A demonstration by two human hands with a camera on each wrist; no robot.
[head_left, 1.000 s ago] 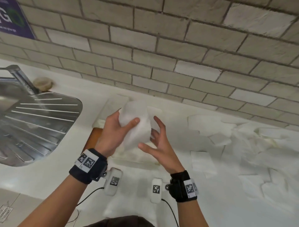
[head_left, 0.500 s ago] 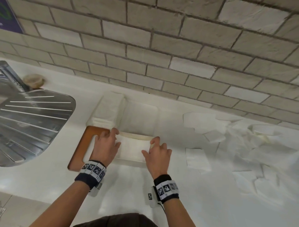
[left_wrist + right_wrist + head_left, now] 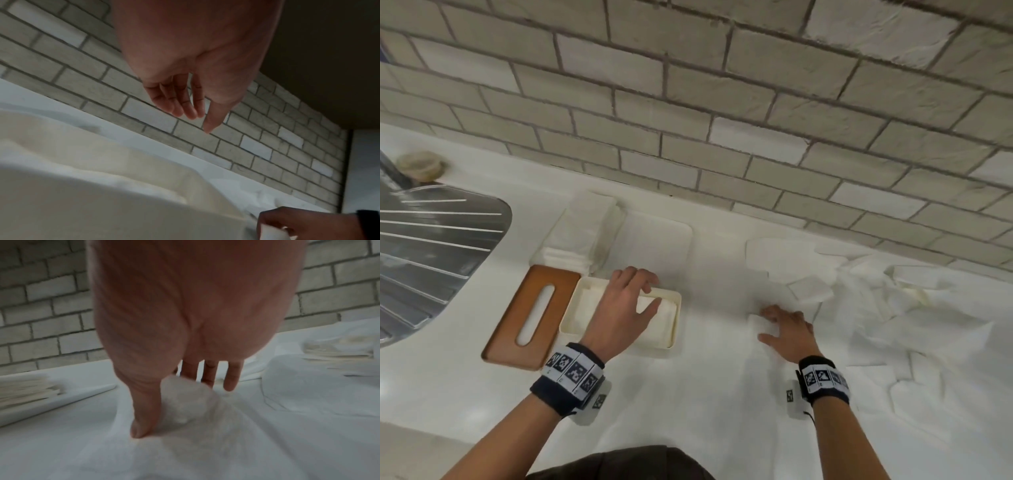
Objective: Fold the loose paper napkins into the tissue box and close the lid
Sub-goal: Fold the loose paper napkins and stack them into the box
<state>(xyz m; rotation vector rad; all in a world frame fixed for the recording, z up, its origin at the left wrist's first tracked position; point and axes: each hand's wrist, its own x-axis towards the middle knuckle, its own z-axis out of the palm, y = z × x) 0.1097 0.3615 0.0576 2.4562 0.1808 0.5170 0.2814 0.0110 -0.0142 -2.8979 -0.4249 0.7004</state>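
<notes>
The tissue box (image 3: pixel 619 317), a cream open-topped tray, sits on the white worktop (image 3: pixel 705 394) near its front half, long axis running left to right, opening facing up, with folded napkins (image 3: pixel 654 303) lying flat inside. Its wooden lid (image 3: pixel 527 317) lies flat just beside the box's left end, the slot running front to back, tilted slightly; the lid's left edge is close to the steel sink drainer (image 3: pixel 431 246). Behind the box, a stack of folded napkins (image 3: pixel 582 233) and a cream tray (image 3: pixel 654 240) sit close to the brick wall (image 3: pixel 722 102). The left hand (image 3: pixel 621 310) hovers over the box, grip released, fingers spread and relaxed above the far rim. The right hand (image 3: pixel 787 330) is well apart to the right, its thumb and fingers gathering a loose napkin (image 3: pixel 758 322) against the worktop; the right wrist view shows the paper bunched between thumb and fingers. Bare worktop lies between the box and the right hand. Farther right, loose napkins (image 3: pixel 893 308) cover the worktop out to the frame edge.
</notes>
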